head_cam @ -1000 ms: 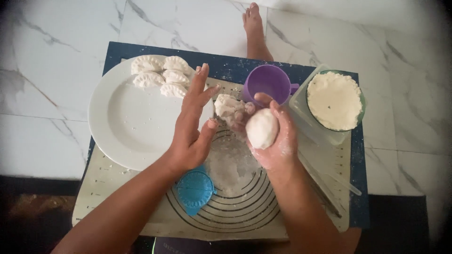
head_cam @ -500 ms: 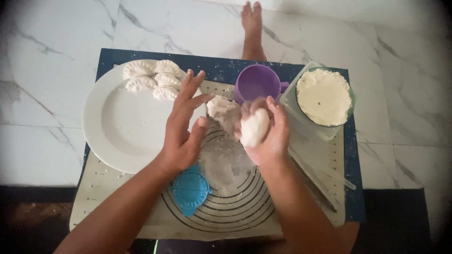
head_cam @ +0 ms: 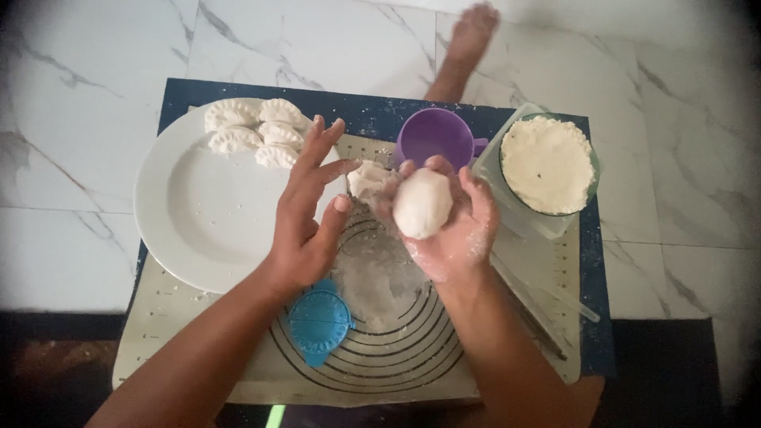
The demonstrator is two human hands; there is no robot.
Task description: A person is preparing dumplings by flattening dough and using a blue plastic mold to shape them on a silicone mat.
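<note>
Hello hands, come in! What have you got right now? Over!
Right hand cups dough ball, fingers curled round it. Left hand open beside it, empty. Blue dumpling press on mat below. Nothing between them.

This is looking like a home, with cooking being done on the floor rather than at a counter. A white marble-patterned tiled floor (head_cam: 79,158) is spreading out on all sides, and a bare foot (head_cam: 468,40) is resting on it. A baking mat with ringed guides (head_cam: 380,357) is lying there, carrying a white plate (head_cam: 198,222) of crimped dumplings (head_cam: 250,131), a purple cup (head_cam: 436,135), a blue dumpling press (head_cam: 319,321) and a bowl of white filling (head_cam: 547,162).
</note>
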